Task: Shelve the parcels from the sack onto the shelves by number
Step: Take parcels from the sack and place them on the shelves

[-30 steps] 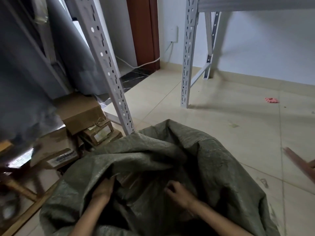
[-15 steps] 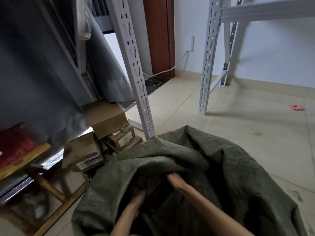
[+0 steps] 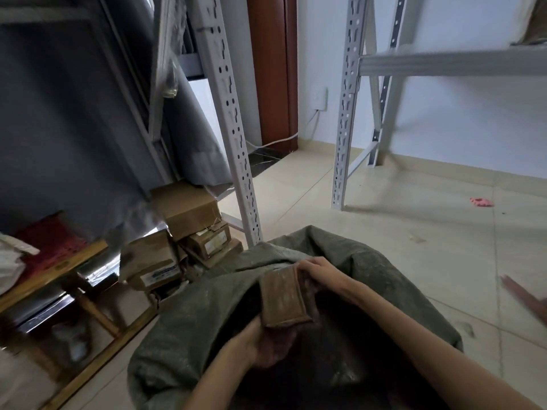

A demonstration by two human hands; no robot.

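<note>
A small brown cardboard parcel (image 3: pixel 284 297) wrapped in tape is held just above the open mouth of the green woven sack (image 3: pixel 204 309). My left hand (image 3: pixel 266 341) grips the parcel from below at its near end. My right hand (image 3: pixel 313 276) holds its far right side with fingers curled over the edge. The sack's inside is dark and its contents are hidden. A grey metal shelf rack (image 3: pixel 228 113) stands to the left, another shelf rack (image 3: pixel 346 113) to the right.
Several cardboard boxes (image 3: pixel 189 211) are stacked on the floor under the left rack. A wooden frame (image 3: pixel 88 306) lies at the lower left. Another person's hand (image 3: pixel 527 297) shows at the right edge. A pink scrap (image 3: pixel 481 202) lies on the tiled floor.
Both hands were down inside the sack; now they have lifted a brown parcel out above its mouth. The camera view has tilted upward.
</note>
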